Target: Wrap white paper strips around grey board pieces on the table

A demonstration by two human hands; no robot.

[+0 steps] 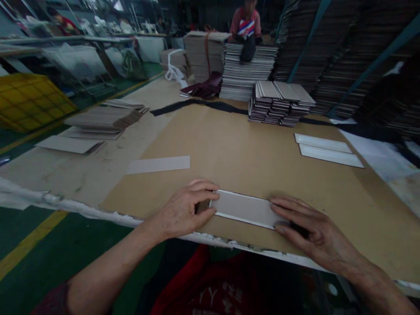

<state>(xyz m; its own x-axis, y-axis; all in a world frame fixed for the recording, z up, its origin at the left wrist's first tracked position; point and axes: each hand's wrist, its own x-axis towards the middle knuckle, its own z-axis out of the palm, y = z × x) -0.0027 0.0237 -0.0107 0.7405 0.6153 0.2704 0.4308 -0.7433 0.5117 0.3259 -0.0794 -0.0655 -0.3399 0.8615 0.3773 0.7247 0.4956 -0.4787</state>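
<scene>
A long grey cardboard strip (pixel 244 209) with a pale border and a thin dark outer edge lies flat near the table's front edge. At its left end, my left hand (pixel 188 208) grips it between thumb and fingers. The other end is held by my right hand (pixel 303 223), thumb at the near side and fingers at the far side. Beyond my left hand rests a plain grey cardboard strip (pixel 159 164). Two pale strips with dark edges (pixel 328 151) lie side by side at the right, past my right hand.
Grey boards (pixel 95 118) are piled at the left. Stacked finished pieces (pixel 277 103) stand at the back right, before a tall stack of boards (pixel 247 70). A black cloth strip (pixel 203 103) crosses the tan table surface (pixel 223 140). A co-worker (pixel 246 22) is behind.
</scene>
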